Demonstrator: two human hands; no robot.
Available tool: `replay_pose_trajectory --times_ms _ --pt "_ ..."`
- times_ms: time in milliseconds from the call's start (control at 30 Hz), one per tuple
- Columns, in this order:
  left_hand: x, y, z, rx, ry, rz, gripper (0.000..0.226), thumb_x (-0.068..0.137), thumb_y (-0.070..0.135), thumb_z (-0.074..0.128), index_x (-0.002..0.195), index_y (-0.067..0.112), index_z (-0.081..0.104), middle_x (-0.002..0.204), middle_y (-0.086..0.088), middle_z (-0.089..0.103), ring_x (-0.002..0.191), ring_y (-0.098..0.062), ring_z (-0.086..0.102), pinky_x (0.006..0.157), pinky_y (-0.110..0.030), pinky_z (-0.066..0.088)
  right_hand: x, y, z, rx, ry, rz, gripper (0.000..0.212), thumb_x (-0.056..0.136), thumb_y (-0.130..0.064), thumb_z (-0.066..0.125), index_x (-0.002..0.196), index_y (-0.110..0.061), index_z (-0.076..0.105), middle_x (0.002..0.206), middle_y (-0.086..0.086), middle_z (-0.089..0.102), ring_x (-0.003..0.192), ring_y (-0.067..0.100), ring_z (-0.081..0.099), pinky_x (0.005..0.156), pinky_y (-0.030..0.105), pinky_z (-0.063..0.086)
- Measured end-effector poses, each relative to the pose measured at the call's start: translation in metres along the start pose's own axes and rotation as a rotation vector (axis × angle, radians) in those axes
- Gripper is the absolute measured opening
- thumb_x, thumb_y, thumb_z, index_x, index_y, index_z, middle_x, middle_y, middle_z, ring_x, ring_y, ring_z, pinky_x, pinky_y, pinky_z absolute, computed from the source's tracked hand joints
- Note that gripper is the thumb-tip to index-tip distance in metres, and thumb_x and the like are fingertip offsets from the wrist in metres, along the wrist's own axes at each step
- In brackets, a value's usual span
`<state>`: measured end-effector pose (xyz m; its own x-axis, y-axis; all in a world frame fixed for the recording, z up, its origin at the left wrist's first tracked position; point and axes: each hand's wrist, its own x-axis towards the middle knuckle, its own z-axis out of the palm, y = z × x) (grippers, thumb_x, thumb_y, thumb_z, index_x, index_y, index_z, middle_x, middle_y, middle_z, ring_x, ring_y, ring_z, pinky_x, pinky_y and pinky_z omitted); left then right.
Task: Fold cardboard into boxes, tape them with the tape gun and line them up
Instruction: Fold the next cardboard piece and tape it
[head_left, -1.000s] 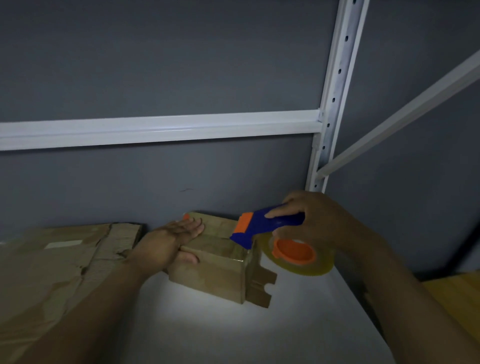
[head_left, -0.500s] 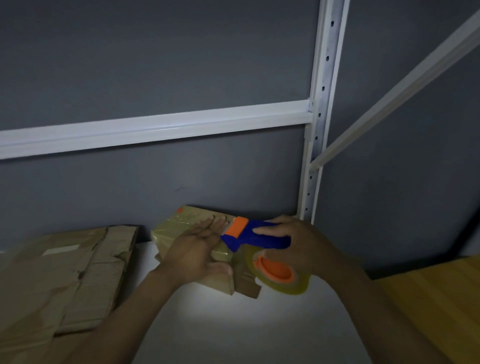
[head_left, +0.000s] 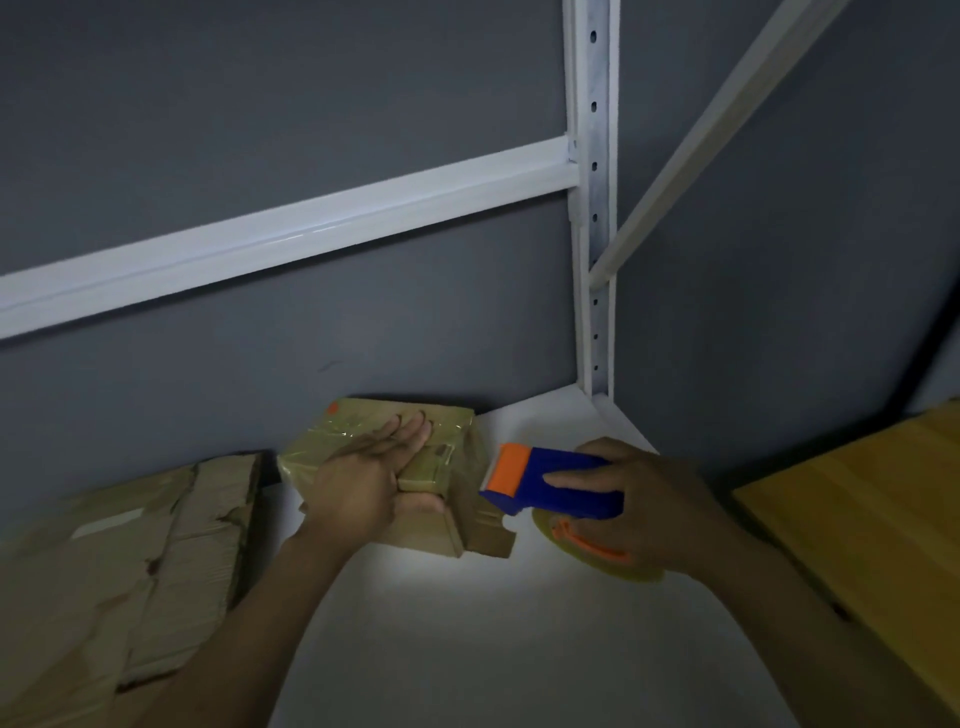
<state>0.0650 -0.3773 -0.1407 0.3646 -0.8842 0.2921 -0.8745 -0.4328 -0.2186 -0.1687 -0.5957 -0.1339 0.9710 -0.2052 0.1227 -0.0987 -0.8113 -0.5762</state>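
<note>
Head view: box (head_left: 353, 431) under left hand (head_left: 363, 483) (flat); right hand (head_left: 660, 509) grips tape gun (head_left: 561, 500).

A head-worn wide-angle camera looks forward and down at the white worktop (head_left: 467, 649) from close range, left hand (head_left: 363, 483) and right hand (head_left: 654, 504) large in the lower middle. Grey wall (head_left: 260, 104) and white shelf frame (head_left: 595, 208) fill the upper frame.

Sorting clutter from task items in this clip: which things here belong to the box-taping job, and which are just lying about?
In the job:
small cardboard box, pressed by the left hand
tape gun, gripped by the right hand
flattened cardboard stack, left of the box

Lying about:
wooden board at right
white shelf frame behind
</note>
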Motion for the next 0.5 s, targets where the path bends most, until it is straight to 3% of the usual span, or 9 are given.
replay_pose_trajectory --times_ms 100,233,300,400,500 --pt "-0.002 0.007 -0.006 -0.027 -0.013 -0.052 0.098 0.083 0.082 0.01 0.125 0.012 0.063 0.126 -0.003 0.064 0.114 -0.022 0.062 0.092 -0.03 0.046 0.007 -0.006 0.015 -0.007 0.073 -0.038 0.052 0.082 -0.04 0.071 0.13 -0.037 0.052 0.122 -0.022 0.047 0.103 -0.007 0.043 0.078 -0.004 0.032" --pt "-0.006 0.015 -0.01 0.03 -0.043 -0.066 0.097 0.088 0.078 0.009 0.124 0.006 0.064 0.124 -0.009 0.065 0.11 -0.029 0.065 0.087 -0.045 0.049 0.016 -0.011 0.028 0.002 0.116 -0.007 0.055 0.08 -0.041 0.072 0.13 -0.031 0.054 0.122 -0.011 0.052 0.109 0.005 0.052 0.081 0.004 0.033" --pt "-0.007 0.021 -0.013 -0.021 -0.075 -0.13 0.099 0.085 0.081 0.01 0.128 0.008 0.061 0.129 -0.007 0.062 0.114 -0.027 0.062 0.086 -0.045 0.053 0.02 -0.013 0.031 0.043 0.145 0.047 0.054 0.078 -0.041 0.073 0.128 -0.029 0.056 0.115 -0.01 0.054 0.102 0.005 0.054 0.078 0.009 0.037" --pt "-0.005 0.032 -0.017 -0.128 -0.113 -0.236 0.12 0.065 0.095 -0.001 0.147 0.017 0.038 0.152 0.001 0.037 0.14 -0.021 0.037 0.107 -0.038 0.038 0.023 -0.015 0.031 0.076 0.148 0.094 0.05 0.079 -0.037 0.072 0.126 -0.03 0.057 0.113 -0.007 0.055 0.101 0.009 0.056 0.082 0.018 0.042" --pt "-0.002 0.039 -0.021 -0.127 -0.157 -0.294 0.133 0.048 0.098 -0.012 0.153 0.023 0.022 0.158 0.009 0.02 0.147 -0.014 0.019 0.114 -0.033 0.025 0.023 -0.02 0.031 0.091 0.165 0.144 0.049 0.08 -0.035 0.071 0.127 -0.033 0.056 0.115 -0.006 0.055 0.104 0.013 0.056 0.084 0.022 0.044"
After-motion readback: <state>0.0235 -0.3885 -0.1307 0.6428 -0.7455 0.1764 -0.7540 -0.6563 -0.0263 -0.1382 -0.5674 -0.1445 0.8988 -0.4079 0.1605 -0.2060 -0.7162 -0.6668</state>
